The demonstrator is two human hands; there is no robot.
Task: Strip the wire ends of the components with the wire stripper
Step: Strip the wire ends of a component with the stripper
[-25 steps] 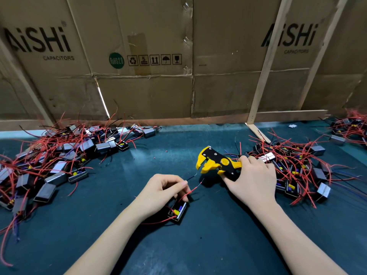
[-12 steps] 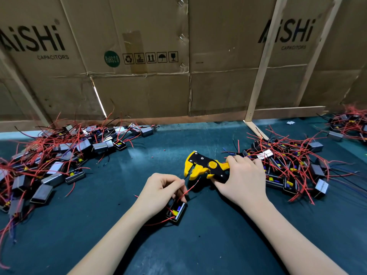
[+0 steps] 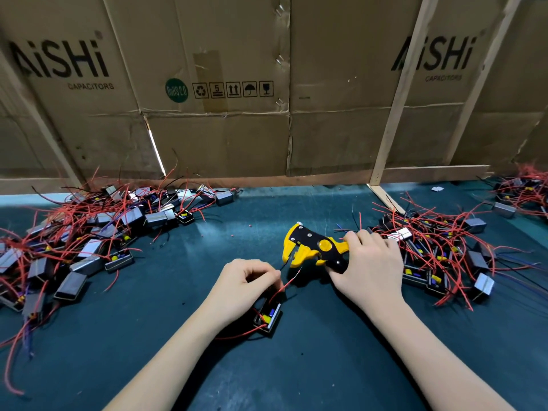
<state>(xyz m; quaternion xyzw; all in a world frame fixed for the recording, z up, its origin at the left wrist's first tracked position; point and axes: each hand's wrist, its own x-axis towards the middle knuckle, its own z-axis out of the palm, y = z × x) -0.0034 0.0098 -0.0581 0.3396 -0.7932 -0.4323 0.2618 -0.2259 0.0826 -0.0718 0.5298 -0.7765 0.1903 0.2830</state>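
Observation:
My right hand [image 3: 369,265] grips the handles of a yellow and black wire stripper [image 3: 314,247], its jaws pointing left. My left hand [image 3: 243,284] pinches a thin dark wire whose tip reaches up to the stripper's jaws. That wire belongs to a small black boxed component [image 3: 268,317] lying on the mat under my left hand, with a red wire [image 3: 286,284] curving up from it. Whether the wire tip sits inside the jaws is too small to tell.
A big pile of boxed components with red wires [image 3: 86,238] lies at the left. Another pile [image 3: 439,256] sits right of my right hand, a third [image 3: 525,191] at the far right. Cardboard walls [image 3: 225,129] and a wooden batten [image 3: 394,108] close the back of the green mat [image 3: 311,360].
The stripper has come left and down toward my left hand, closing the gap to the pinched wire. My left hand stays over the component.

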